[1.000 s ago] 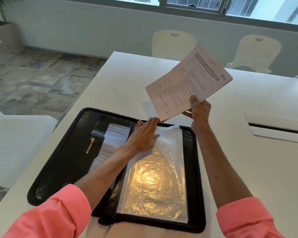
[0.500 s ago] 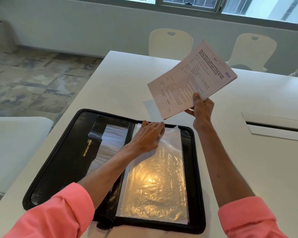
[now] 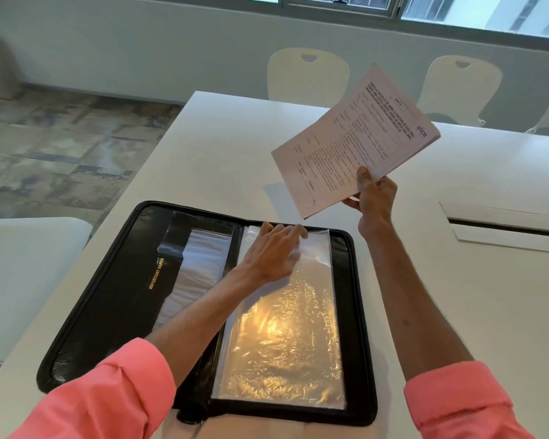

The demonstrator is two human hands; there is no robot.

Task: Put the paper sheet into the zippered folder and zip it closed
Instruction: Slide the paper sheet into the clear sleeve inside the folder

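Head view: the zippered folder (image 3: 114,280) lay open on the smooth white worktop (image 3: 457,296). It had a black leathery shell with gold lettering on its 9 o'clock half. The crinkly clear plastic sleeve (image 3: 282,343) at 3 o'clock glared yellow, so its contents were hard to make out. The left grip (image 3: 271,255) was released, fingers flat on the sleeve's 12 o'clock edge. The right grip (image 3: 373,198) pinched the printed paper sheet (image 3: 355,141), held in the air at the folder's 1 o'clock, the print mostly unreadable.

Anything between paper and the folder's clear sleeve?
Only the left hand, resting on the top edge of the clear sleeve. Otherwise nothing visible lies between the paper sheet in the right hand and the folder.
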